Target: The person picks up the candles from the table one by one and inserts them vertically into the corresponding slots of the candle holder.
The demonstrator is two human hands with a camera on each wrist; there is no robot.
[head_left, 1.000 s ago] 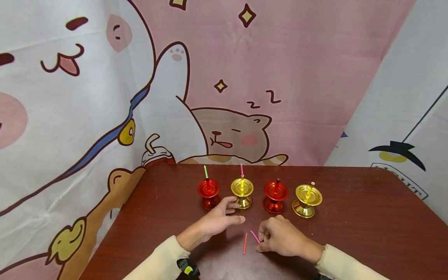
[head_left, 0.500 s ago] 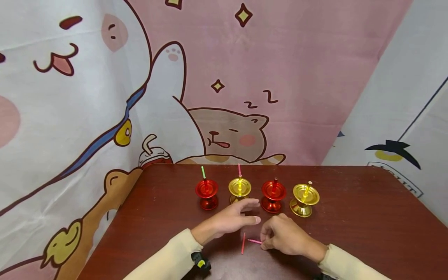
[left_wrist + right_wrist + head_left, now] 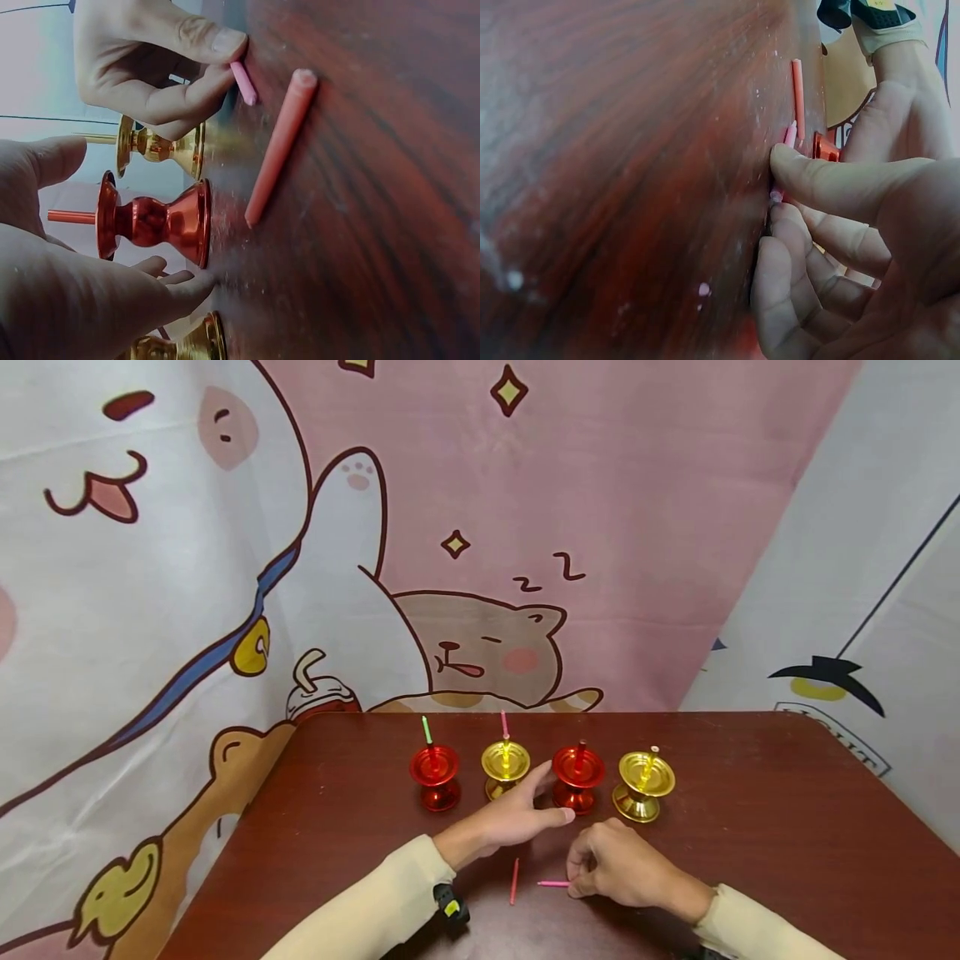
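Observation:
My right hand (image 3: 626, 864) pinches a pink candle (image 3: 553, 884) between thumb and fingers, low over the table; its tip points left in the head view. Beside it lies a red candle (image 3: 514, 882), larger in the left wrist view, where the red candle (image 3: 281, 150) rests on the wood. With fingers spread, my left hand (image 3: 513, 817) reaches to the third holder, a red candle holder (image 3: 576, 777). In the left wrist view, thumb and fingers stand on either side of that red candle holder (image 3: 150, 225); whether they touch it I cannot tell.
A red candle holder (image 3: 435, 772) bears a green candle (image 3: 427, 730). Next to it a gold candle holder (image 3: 506, 763) carries a pink candle (image 3: 505, 725). Another gold candle holder (image 3: 643, 785) stands rightmost on the brown table (image 3: 765, 843). A cartoon cloth (image 3: 637, 527) hangs behind.
My left hand has moved right, from by the gold holder to the third, red holder. My right hand has turned the pink candle from slanted to nearly level.

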